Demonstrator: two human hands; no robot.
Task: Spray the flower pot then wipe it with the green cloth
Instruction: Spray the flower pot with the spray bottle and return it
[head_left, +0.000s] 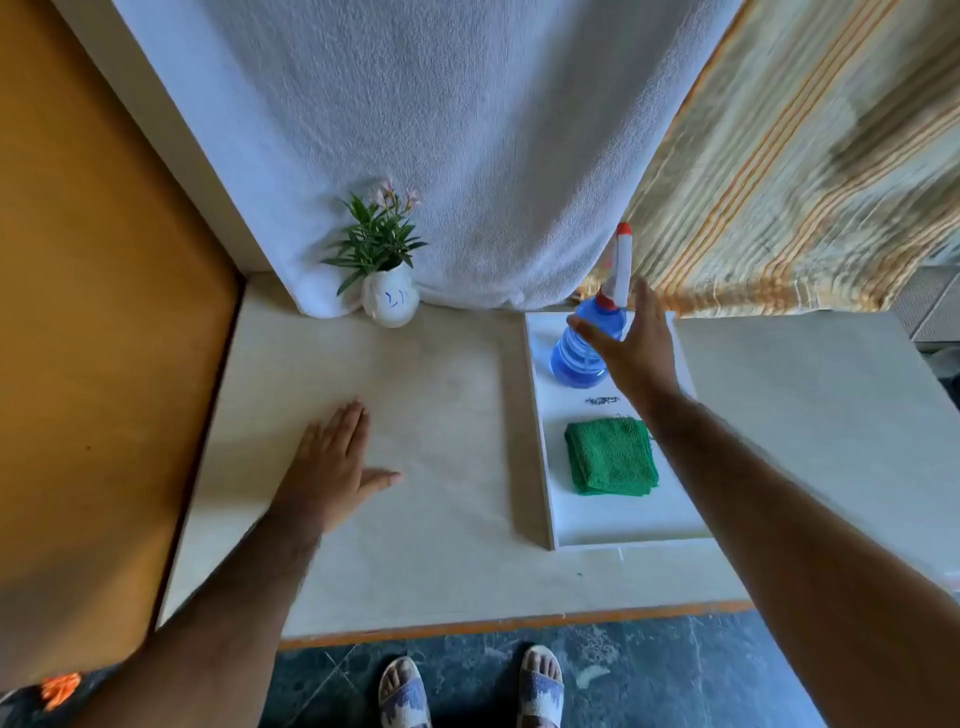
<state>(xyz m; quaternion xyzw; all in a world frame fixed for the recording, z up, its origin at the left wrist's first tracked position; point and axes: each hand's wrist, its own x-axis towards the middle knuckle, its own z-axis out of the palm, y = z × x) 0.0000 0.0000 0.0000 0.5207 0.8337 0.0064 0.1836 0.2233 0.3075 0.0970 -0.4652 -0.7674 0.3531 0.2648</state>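
A small white flower pot (390, 303) with blue marks and a green plant stands at the back of the table against the white towel. A blue spray bottle (575, 354) with a white and red nozzle stands on the far end of a white tray (618, 532). A folded green cloth (610, 457) lies on the tray nearer to me. My right hand (631, 347) is open, fingers spread, right beside the bottle, not closed around it. My left hand (332, 465) lies flat and open on the table, well in front of the pot.
A white towel (467, 156) hangs behind the table, and a striped curtain (805, 182) is at the right. An orange-brown panel (93, 312) borders the table's left side. My feet in sandals stand on the dark floor below the front edge.
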